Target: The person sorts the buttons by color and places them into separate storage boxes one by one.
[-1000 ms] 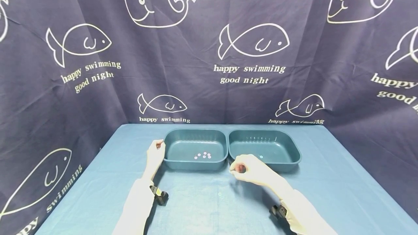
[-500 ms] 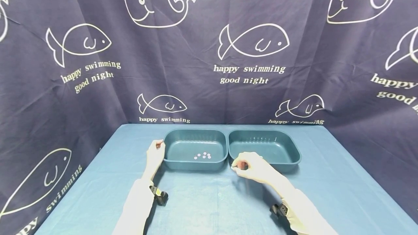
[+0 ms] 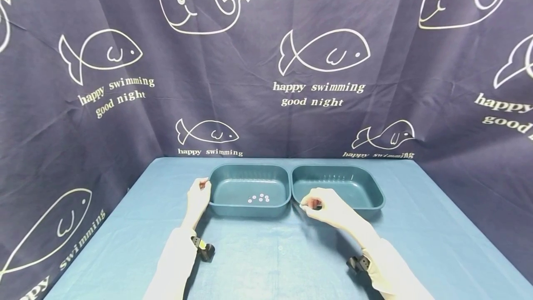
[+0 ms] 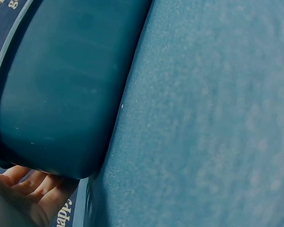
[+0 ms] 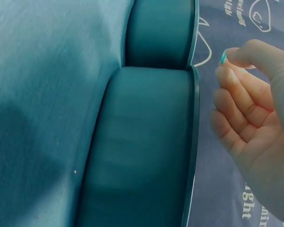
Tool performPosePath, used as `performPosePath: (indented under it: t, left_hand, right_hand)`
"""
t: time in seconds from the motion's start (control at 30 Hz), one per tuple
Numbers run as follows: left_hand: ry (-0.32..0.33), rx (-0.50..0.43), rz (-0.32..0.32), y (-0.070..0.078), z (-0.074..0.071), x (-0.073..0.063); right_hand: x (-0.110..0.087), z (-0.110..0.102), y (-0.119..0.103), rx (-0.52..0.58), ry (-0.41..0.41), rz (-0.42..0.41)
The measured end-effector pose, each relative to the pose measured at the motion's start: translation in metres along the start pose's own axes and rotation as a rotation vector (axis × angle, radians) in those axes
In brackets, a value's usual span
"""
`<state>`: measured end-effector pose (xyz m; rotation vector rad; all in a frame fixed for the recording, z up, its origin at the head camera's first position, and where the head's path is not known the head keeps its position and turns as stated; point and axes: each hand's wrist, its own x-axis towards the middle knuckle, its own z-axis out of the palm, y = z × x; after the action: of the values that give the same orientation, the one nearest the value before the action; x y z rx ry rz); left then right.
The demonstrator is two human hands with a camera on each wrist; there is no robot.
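My right hand [image 3: 326,206] is over the front left rim of the right teal bin [image 3: 366,205]. Its thumb and index finger pinch a small turquoise disc [image 5: 223,57], seen edge-on in the right wrist view; the other fingers curl loosely. My left hand [image 3: 199,196] holds the left end of the left teal bin [image 3: 250,210]. In the left wrist view, the fingers [image 4: 54,201] lie against the bin's end wall, and the thumb is hard to make out. Several small pale pink discs [image 3: 261,199] lie on the left bin's floor, toward its front right.
The bins stand side by side at the back of a table with a light blue cloth [image 3: 254,258]. Behind and beside the table hangs a dark curtain [image 3: 258,59] with white fish drawings. Each wrist wears a small black camera [image 3: 206,252].
My right hand has moved right and forward, from in front of the gap between the bins to over the right bin's front rim. My left hand stays put.
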<state>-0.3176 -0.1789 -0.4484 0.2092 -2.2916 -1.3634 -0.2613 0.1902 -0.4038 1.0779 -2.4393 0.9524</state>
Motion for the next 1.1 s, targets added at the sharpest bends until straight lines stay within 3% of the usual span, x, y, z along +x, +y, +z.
performPosePath:
  t: [0.2, 1.1]
  left_hand:
    - [-0.003, -0.001, 0.01, 0.0, -0.001, -0.001]
    - [-0.007, -0.013, 0.003, -0.001, 0.0, -0.001]
  right_hand:
    - [0.003, -0.006, 0.001, 0.047, 0.014, 0.03]
    - [0.005, -0.017, 0.04, -0.018, 0.008, 0.196]
